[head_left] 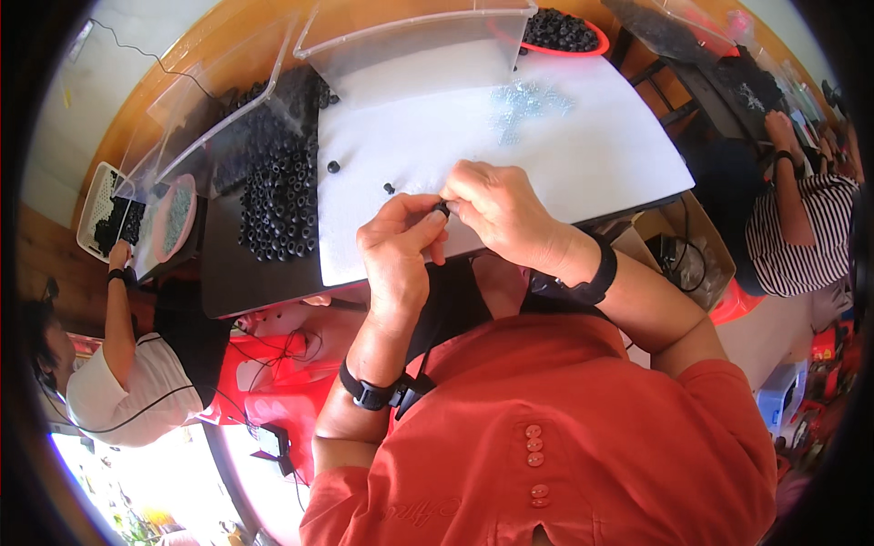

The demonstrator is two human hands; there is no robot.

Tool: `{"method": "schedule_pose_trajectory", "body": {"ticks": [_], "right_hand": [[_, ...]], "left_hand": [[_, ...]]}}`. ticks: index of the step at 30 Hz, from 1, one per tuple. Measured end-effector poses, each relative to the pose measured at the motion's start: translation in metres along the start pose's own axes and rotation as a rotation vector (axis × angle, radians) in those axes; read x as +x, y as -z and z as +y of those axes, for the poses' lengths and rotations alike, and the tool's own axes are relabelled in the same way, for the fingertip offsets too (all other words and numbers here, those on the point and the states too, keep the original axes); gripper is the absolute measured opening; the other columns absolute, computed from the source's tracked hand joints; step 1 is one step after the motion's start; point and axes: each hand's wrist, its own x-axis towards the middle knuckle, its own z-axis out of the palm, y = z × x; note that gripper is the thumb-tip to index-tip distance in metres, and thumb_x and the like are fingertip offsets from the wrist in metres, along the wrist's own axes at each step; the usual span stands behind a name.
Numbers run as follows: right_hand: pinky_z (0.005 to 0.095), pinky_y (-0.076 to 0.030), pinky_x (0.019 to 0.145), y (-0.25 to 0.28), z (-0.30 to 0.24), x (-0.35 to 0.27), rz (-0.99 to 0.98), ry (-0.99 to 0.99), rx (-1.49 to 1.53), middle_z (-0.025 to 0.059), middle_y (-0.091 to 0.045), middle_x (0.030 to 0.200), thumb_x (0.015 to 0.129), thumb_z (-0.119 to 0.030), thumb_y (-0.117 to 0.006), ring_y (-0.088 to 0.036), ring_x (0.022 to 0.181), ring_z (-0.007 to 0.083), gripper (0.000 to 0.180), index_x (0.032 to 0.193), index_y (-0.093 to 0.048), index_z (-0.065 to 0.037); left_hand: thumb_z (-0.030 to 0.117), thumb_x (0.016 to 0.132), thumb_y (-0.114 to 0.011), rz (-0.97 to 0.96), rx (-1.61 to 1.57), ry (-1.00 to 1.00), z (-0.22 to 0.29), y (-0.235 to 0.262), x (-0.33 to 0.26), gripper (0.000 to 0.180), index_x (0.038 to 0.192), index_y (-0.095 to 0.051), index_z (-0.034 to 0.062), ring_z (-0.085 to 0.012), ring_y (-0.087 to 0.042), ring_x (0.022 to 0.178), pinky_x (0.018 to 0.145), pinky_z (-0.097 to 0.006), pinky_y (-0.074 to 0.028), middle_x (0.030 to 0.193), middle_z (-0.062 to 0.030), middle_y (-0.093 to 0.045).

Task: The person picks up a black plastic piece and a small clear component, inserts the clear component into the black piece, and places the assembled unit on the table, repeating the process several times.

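Observation:
Both hands meet over the front edge of a white sheet (401, 146) on the table. Between the thumb and fingers of my left hand (398, 238) is a small black round part (442, 208). The fingertips of my right hand (499, 207) press together at that same part; whether they pinch something tiny is hidden. Just beyond my left hand lies a small black piece (390, 188) on the sheet. Farther left sits a black ring-like part (333, 166). Small clear pieces (528, 105) are scattered toward the back right of the sheet.
Many black ring-like parts (278, 205) cover the dark tabletop at left. A clear plastic bin (414, 50) stands at the back, beside a red tray (596, 45) of black parts. A cardboard box (706, 246) is right of the table. Other people sit at left and right.

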Motion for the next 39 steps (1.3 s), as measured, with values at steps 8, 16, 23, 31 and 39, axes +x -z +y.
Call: {"method": "schedule_pose_trajectory", "body": {"ticks": [8,16,23,31,39], "right_hand": [[0.0425,-0.049,0.061,0.001,-0.005,-0.003,0.019,0.106,-0.045,0.011,-0.058,0.083,0.074,-0.002,-0.067,-0.061,0.073,0.0325,0.022,0.089,-0.051,-0.005],[0.0427,-0.049,0.058,-0.012,-0.017,-0.011,0.177,-0.015,-0.028,0.0109,-0.057,0.08,0.07,-0.004,-0.069,-0.061,0.069,0.0319,0.028,0.088,-0.048,-0.005],[0.0415,-0.046,0.053,-0.007,-0.004,-0.009,0.323,0.024,-0.152,0.0096,-0.054,0.075,0.068,-0.005,-0.071,-0.059,0.063,0.0297,0.032,0.087,-0.046,-0.007],[0.0397,-0.045,0.05,0.0,0.008,-0.019,0.112,-0.108,0.093,0.0086,-0.059,0.067,0.071,-0.008,-0.076,-0.062,0.058,0.0296,0.032,0.09,-0.05,-0.007],[0.0434,-0.045,0.051,-0.005,0.0,-0.021,0.141,-0.027,0.068,0.0091,-0.061,0.069,0.071,-0.008,-0.073,-0.063,0.062,0.0336,0.029,0.086,-0.048,-0.008]], "left_hand": [[-0.006,0.09,-0.064,-0.005,-0.12,0.062,0.006,0.001,0.001,0.012,0.1,-0.066,-0.0105,-0.0176,-0.062,0.064,0.051,-0.028,-0.05,0.081,-0.0129,-0.068],[-0.005,0.09,-0.063,0.011,-0.076,0.05,0.015,-0.014,-0.002,0.015,0.104,-0.066,-0.0112,-0.0202,-0.066,0.07,0.07,-0.031,-0.055,0.09,-0.0153,-0.07],[0.008,0.098,-0.057,-0.097,-0.033,0.073,0.024,-0.024,-0.007,0.022,0.104,-0.066,-0.0117,-0.0195,-0.066,0.069,0.064,-0.028,-0.053,0.092,-0.0158,-0.071],[0.009,0.099,-0.055,-0.129,0.12,0.09,0.009,-0.019,-0.007,0.023,0.102,-0.067,-0.0101,-0.0173,-0.065,0.061,0.053,-0.025,-0.05,0.079,-0.0141,-0.07],[0.01,0.096,-0.06,-0.143,0.134,0.04,0.001,-0.015,-0.007,0.019,0.097,-0.068,-0.0059,-0.011,-0.058,0.057,0.05,-0.023,-0.044,0.074,-0.0088,-0.068]]}}
